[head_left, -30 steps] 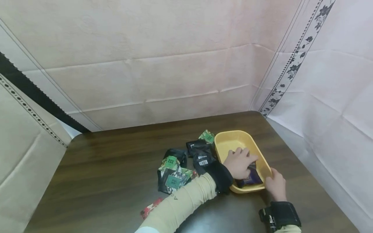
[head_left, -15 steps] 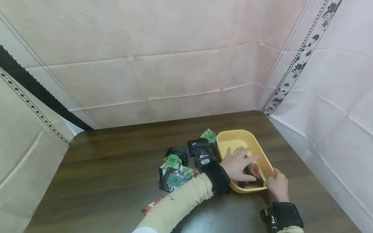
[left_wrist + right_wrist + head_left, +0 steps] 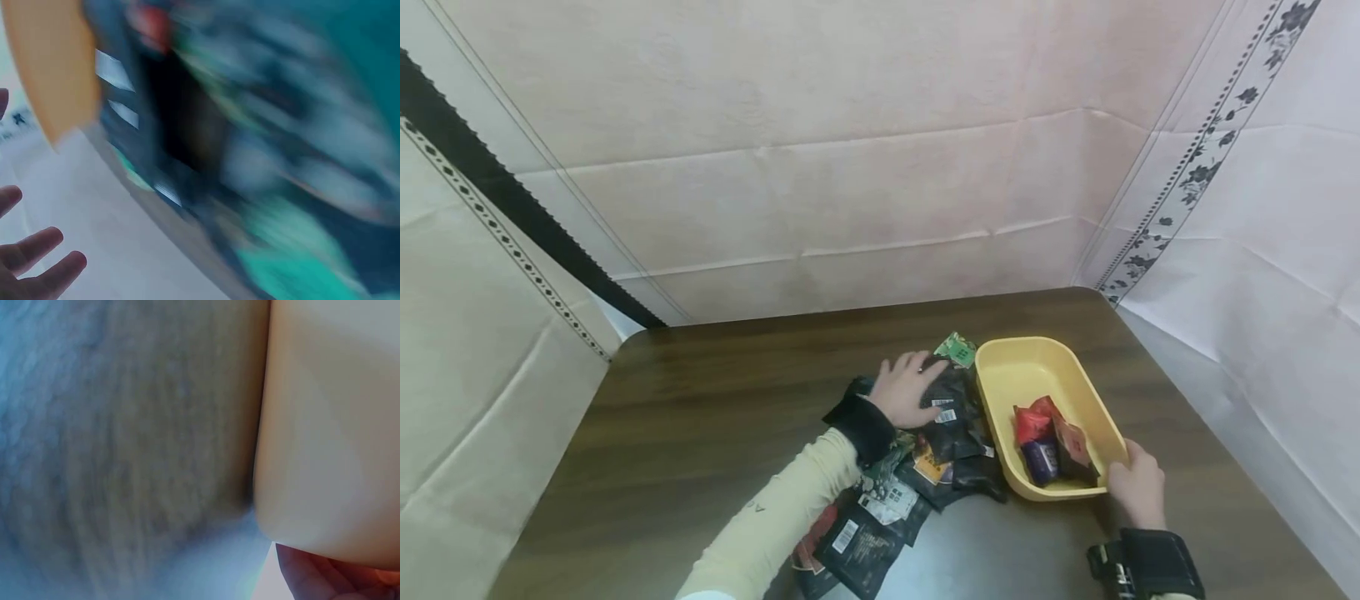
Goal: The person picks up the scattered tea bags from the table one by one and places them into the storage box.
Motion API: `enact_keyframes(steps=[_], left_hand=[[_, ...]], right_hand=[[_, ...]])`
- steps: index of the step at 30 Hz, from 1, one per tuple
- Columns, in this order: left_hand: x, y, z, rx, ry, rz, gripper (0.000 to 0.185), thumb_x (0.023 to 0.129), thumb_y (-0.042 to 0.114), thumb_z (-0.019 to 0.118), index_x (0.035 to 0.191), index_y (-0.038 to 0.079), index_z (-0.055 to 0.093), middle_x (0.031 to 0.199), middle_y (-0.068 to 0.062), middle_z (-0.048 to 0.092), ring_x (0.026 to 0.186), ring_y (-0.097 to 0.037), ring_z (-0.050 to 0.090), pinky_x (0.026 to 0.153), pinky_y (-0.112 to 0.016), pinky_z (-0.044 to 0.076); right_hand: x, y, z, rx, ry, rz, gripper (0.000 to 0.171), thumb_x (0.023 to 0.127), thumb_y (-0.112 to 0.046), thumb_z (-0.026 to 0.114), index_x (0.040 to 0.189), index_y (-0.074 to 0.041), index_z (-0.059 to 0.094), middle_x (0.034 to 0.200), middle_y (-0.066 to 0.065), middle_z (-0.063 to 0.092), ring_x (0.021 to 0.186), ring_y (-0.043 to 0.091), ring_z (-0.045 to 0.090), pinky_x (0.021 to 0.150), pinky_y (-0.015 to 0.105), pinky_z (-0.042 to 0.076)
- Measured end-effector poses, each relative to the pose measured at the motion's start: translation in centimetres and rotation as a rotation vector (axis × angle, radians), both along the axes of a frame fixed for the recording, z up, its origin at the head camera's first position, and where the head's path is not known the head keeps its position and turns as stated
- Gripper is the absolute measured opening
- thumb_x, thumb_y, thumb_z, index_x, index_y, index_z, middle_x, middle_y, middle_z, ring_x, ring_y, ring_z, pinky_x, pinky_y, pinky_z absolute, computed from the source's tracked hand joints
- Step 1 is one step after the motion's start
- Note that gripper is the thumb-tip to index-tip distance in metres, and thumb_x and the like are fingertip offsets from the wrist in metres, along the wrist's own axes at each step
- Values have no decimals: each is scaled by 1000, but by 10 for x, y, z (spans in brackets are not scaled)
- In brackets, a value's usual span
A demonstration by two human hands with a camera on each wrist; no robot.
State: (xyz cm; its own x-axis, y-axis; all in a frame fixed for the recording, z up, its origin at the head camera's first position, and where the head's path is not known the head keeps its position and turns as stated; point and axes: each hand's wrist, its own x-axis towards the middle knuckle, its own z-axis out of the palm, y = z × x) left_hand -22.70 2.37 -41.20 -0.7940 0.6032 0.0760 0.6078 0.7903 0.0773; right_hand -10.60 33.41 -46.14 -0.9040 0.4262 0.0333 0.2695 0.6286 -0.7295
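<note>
My left hand (image 3: pixel 908 390) is over a heap of black packets (image 3: pixel 951 417) on the table, its fingers spread. In the left wrist view its fingers (image 3: pixel 47 272) look extended, while the packets are blurred. At the right front corner of a yellow plastic bin (image 3: pixel 992 417), my right hand (image 3: pixel 1138 486) grips the rim. The right wrist view shows curled fingers (image 3: pixel 325 575) at the edge of the bin. Inside the bin's near end lie a red packet (image 3: pixel 1033 421), a dark purple packet (image 3: pixel 1041 461) and a brown-red packet (image 3: pixel 1073 450).
More packets spread toward the front, among them a black one with a barcode (image 3: pixel 859 546) and a reddish one (image 3: pixel 812 546). A green packet (image 3: pixel 957 350) lies by the bin's far left corner. Pale cloth (image 3: pixel 850 208) hangs behind the brown table (image 3: pixel 715 433).
My left hand has come out of the bin and moved left over the black packets. Packets left of the bin lie more spread out, toward the front. The right hand stays on the rim.
</note>
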Motion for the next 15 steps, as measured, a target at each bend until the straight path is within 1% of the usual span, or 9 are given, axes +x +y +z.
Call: enact_keyframes(steps=[4, 7, 9, 12, 13, 15], left_hand=[[-3, -37, -10, 10, -69, 90, 70, 79, 37, 64, 141, 22, 35, 142, -13, 30, 128, -33, 29, 96, -60, 26], [-2, -57, -19, 19, -133, 153, 70, 76, 33, 67, 139, 22, 38, 143, -12, 28, 128, -34, 28, 94, -62, 27], [1, -65, -24, 11, -178, 182, 71, 75, 34, 68, 138, 22, 39, 142, -12, 28, 128, -35, 29, 91, -62, 30], [5, -70, -30, 2, -233, 205, 71, 73, 36, 69, 137, 21, 41, 141, -14, 29, 125, -37, 32, 85, -57, 39], [5, -71, -32, 5, -239, 210, 71, 72, 36, 69, 136, 20, 43, 140, -15, 30, 123, -37, 34, 82, -54, 42], [5, -71, -35, 8, -227, 227, 71, 69, 36, 70, 133, 18, 46, 137, -15, 33, 117, -37, 39, 76, -47, 46]], right_hand=[[0, 1, 2, 3, 2, 4, 43, 76, 4, 37, 117, 14, 46, 106, 38, 50, 88, 47, 50, 73, 54, 39], [1, 1, 4, 2, -11, 9, 43, 76, 3, 38, 116, 14, 47, 104, 37, 51, 86, 45, 50, 70, 49, 40], [2, 1, 5, 5, -19, 8, 43, 75, 3, 38, 116, 13, 47, 102, 37, 52, 85, 44, 51, 68, 47, 40], [3, 1, 5, 0, -32, 3, 43, 75, 4, 38, 116, 13, 47, 103, 37, 52, 86, 46, 50, 69, 49, 40], [3, 0, 5, -1, -33, 5, 44, 75, 4, 38, 117, 13, 46, 104, 37, 51, 87, 47, 50, 70, 51, 40], [2, -1, 5, -7, -36, 11, 45, 75, 4, 37, 118, 13, 45, 107, 38, 50, 89, 49, 49, 73, 54, 39]])
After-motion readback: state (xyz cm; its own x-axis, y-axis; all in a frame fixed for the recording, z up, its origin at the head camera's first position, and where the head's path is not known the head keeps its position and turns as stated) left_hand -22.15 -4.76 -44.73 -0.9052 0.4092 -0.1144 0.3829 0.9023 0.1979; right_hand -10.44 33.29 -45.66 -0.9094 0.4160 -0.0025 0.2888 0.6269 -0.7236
